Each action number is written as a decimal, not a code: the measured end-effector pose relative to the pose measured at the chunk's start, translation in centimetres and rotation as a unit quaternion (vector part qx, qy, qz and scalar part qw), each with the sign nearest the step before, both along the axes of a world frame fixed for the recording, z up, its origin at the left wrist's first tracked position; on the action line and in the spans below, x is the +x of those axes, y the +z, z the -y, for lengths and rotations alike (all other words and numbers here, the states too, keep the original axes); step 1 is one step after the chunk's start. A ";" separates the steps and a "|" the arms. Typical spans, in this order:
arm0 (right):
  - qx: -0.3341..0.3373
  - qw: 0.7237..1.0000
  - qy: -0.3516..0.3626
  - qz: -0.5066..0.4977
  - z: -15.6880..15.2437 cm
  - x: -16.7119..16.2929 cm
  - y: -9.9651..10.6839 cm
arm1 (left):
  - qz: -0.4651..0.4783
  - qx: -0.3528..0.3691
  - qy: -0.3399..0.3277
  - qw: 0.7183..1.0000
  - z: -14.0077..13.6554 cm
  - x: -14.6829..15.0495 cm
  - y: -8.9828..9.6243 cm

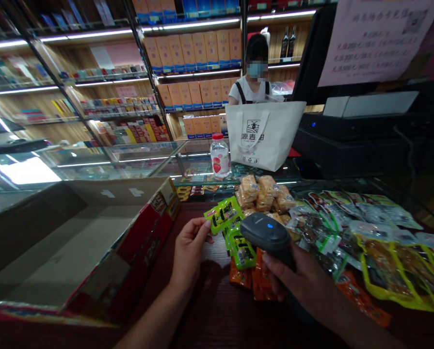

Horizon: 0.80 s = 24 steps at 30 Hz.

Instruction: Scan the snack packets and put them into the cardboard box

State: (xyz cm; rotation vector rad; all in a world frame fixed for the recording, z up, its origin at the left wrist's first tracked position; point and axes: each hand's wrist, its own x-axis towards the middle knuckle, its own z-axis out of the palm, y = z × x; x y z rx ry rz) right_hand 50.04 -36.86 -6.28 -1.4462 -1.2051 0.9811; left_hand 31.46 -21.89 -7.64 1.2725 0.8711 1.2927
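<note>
My left hand (192,248) pinches the edge of a green snack packet (224,215), raised over other green packets (241,249). My right hand (300,278) is wrapped round the handle of a dark barcode scanner (265,232), which shows a blue light on top. The scanner's head points toward the green packets. Below and behind it lie orange packets (262,281), partly hidden by the scanner and my right hand. Just beyond is a pile of wrapped tan snack pieces (264,191).
A cardboard box (154,232) stands at left. Yellow-edged bags (398,266) and other clear packs lie right. Behind are a bottle with a red lid (220,157), a white tote bag (271,135), and a masked person (251,89). A dark monitor (311,53) stands right.
</note>
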 end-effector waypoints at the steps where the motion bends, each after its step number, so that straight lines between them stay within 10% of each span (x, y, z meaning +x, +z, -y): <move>1: 0.000 1.000 -0.004 -0.001 0.0 0.0 0.0 | -0.001 0.000 -0.001 1.000 0.0 0.0 0.0; 24: -0.004 0.997 -0.015 -0.082 -0.2 0.4 0.6 | 0.011 -0.024 0.027 0.999 -0.2 0.2 0.3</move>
